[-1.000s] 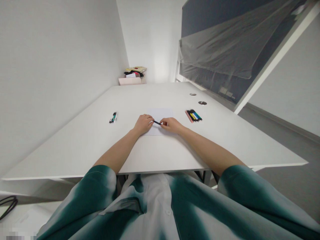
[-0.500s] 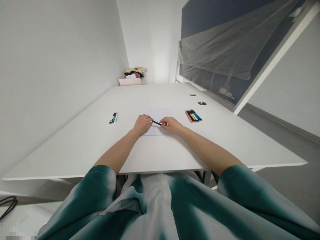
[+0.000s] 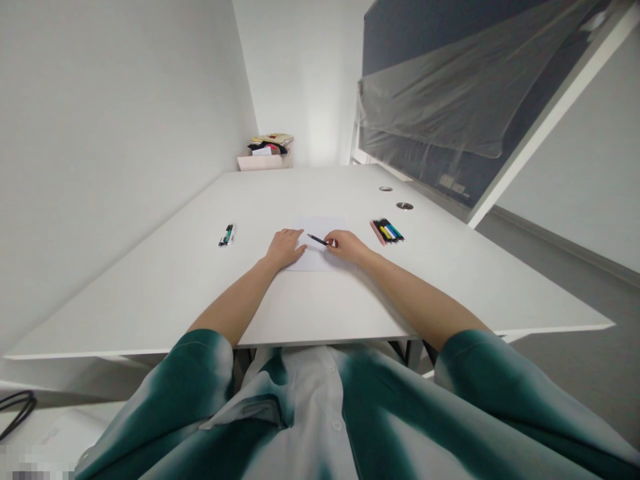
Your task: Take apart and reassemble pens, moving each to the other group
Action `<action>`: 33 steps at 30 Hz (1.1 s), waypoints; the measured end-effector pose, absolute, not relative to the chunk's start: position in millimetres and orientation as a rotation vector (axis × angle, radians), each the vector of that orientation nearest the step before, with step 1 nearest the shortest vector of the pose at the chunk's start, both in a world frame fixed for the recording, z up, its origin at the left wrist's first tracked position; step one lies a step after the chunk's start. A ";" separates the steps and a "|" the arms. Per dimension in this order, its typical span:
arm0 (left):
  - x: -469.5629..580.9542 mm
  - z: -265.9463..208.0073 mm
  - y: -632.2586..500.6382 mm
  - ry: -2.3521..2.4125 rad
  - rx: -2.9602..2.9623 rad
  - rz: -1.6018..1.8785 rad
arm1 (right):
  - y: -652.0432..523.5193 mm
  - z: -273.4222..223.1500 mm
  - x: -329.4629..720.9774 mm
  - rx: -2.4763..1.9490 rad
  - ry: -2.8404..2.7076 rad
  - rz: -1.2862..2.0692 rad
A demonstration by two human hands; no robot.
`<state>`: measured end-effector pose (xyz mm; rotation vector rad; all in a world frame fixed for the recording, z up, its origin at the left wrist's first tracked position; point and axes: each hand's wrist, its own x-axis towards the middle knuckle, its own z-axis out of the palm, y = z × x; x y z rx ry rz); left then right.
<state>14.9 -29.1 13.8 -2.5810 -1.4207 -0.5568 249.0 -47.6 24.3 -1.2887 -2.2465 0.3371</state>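
In the head view, a white sheet of paper (image 3: 320, 262) lies flat on the table. My right hand (image 3: 349, 245) is closed around one end of a slim black pen (image 3: 317, 239). Its other end points left, slightly above the sheet by the look of it; whether the tip touches the paper I cannot tell. On the sheet's left part rests my left hand (image 3: 285, 247), fingers stretched out and thumb apart, holding nothing. A small gap separates it from the pen.
Several coloured markers (image 3: 387, 231) lie side by side to the right. A few small pens (image 3: 227, 236) lie at the left. Two round metal discs (image 3: 405, 206) sit at the right edge. A pink box (image 3: 260, 163) with piled items stands at the far end.
My left hand has let go of the pen's far end, and its fingers have spread onto the paper. My right hand has drawn the pen slightly right.
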 end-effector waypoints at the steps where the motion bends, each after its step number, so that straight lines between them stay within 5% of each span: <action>1: 14.0 12.6 -28.4 -1.429 -2.587 -0.516 | -44.6 24.4 255.2 -1.325 -2.204 0.314; 11: 10.7 8.2 -24.4 -1.467 -2.608 -0.438 | -22.2 21.4 325.0 -1.895 -1.648 0.061; 33: 14.0 15.0 -31.8 -1.523 -2.573 -0.326 | -27.6 23.7 323.8 -2.342 -1.685 -0.075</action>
